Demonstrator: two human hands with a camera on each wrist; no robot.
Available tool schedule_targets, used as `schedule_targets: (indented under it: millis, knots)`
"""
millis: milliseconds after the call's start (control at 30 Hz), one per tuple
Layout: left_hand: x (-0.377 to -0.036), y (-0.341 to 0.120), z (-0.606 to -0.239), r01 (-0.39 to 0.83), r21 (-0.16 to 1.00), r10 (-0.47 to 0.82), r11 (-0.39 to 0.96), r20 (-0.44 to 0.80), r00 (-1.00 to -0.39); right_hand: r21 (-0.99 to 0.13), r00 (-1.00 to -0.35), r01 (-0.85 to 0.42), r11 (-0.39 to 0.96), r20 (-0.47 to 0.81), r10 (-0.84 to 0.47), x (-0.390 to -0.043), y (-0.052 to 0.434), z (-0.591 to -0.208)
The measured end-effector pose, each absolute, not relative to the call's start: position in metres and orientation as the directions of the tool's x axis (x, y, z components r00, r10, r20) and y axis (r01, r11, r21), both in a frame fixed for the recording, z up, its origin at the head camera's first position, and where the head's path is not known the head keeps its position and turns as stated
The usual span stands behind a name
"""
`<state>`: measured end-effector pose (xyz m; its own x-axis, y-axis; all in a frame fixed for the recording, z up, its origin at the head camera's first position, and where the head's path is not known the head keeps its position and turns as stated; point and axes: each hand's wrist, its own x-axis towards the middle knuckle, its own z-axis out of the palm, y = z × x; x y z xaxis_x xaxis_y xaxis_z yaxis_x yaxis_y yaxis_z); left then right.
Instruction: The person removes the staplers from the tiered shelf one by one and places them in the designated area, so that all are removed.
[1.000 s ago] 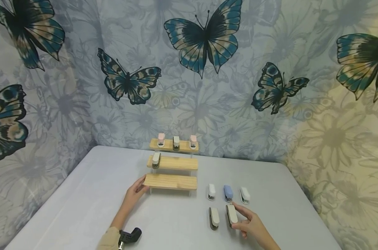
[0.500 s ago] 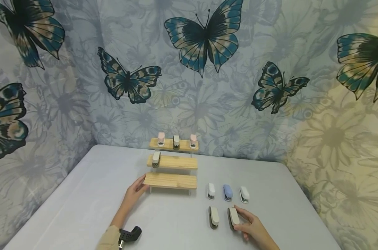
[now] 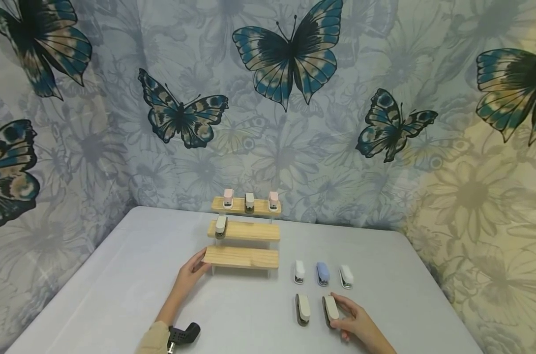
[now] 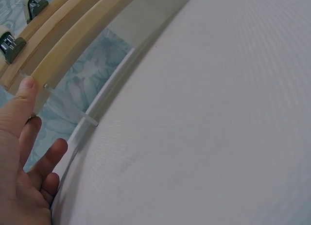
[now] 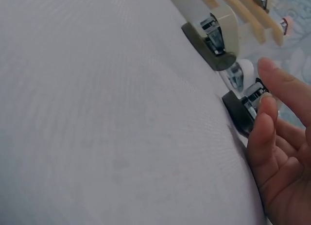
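The right hand (image 3: 354, 322) rests on the desk (image 3: 117, 280) at the near right, fingers curled round the beige stapler (image 3: 331, 309) that lies flat beside it; the wrist view shows the fingertips (image 5: 266, 108) on the stapler's dark end, the thumb above it. The stapler lies at the left edge of the hand, pointing away from the person. Just to its left, apart from it, lies a second beige stapler (image 3: 302, 309), parallel to the first.

The left hand (image 3: 192, 269) is well apart to the left, fingers straight and relaxed, its thumb (image 4: 25, 89) touching the left end of the lowest board of the wooden stepped stand (image 3: 243, 257). It holds nothing in a grip.

Farther than the right hand stands a row of three small staplers: a white stapler (image 3: 299, 271), a blue stapler (image 3: 323, 273) and another white stapler (image 3: 346, 276), each apart from its neighbour. On the stand's middle step sits one grey stapler (image 3: 221, 226) at the left end; the top step carries three more in a row.

A butterfly-printed cloth (image 3: 285, 59) hangs behind the desk.
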<state>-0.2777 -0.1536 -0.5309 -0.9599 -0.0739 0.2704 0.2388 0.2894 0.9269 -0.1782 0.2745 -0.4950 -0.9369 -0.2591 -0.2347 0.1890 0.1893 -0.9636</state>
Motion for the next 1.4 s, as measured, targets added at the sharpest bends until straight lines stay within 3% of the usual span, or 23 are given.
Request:
schedule_targets:
  millis: [200, 500, 633, 767, 933, 1033, 1133, 1333, 1400]
  knots:
    - [-0.276, -0.153, -0.531, 0.265, 0.917, -0.055, 0.299, 0.293, -0.954, -0.957, -0.927, 0.161, 0.242, -0.231, -0.296, -0.175, 0.276, -0.492]
    - [-0.275, -0.152, -0.531, 0.209, 0.93, -0.073, 0.302, 0.241, -0.968, -0.955, -0.893, 0.147, 0.258, -0.24, -0.382, -0.173, 0.278, -0.482]
    - [-0.275, -0.153, -0.531, 0.197, 0.935, -0.068, 0.294, 0.226, -0.972, -0.97, -0.889, -0.045, 0.238, -0.07, -0.452, -0.178, 0.277, -0.457]
    - [-0.275, -0.153, -0.53, 0.197, 0.94, -0.079, 0.278, 0.226, -0.971, -0.962, -0.847, -0.246, 0.123, 0.152, -0.509, -0.188, 0.267, -0.428]
    - [-0.275, -0.154, -0.528, 0.211, 0.934, -0.073, 0.287, 0.241, -0.968, -0.942, -0.78, -0.328, 0.065, 0.231, -0.581, -0.199, 0.236, -0.403]
    - [-0.276, -0.153, -0.529, 0.221, 0.935, -0.077, 0.277, 0.25, -0.965, -0.932, -0.78, -0.355, 0.072, 0.253, -0.573, -0.21, 0.21, -0.397]
    - [-0.278, -0.152, -0.529, 0.223, 0.937, -0.071, 0.269, 0.25, -0.966, -0.921, -0.787, -0.386, 0.058, 0.296, -0.542, -0.227, 0.188, -0.4]
    - [-0.277, -0.152, -0.53, 0.247, 0.924, -0.05, 0.293, 0.273, -0.961, -0.888, -0.786, -0.461, 0.0, 0.408, -0.465, -0.309, 0.166, -0.489]
    - [-0.276, -0.153, -0.53, 0.258, 0.92, -0.039, 0.296, 0.281, -0.959, -0.905, -0.821, -0.425, -0.003, 0.387, -0.42, -0.328, 0.155, -0.512]
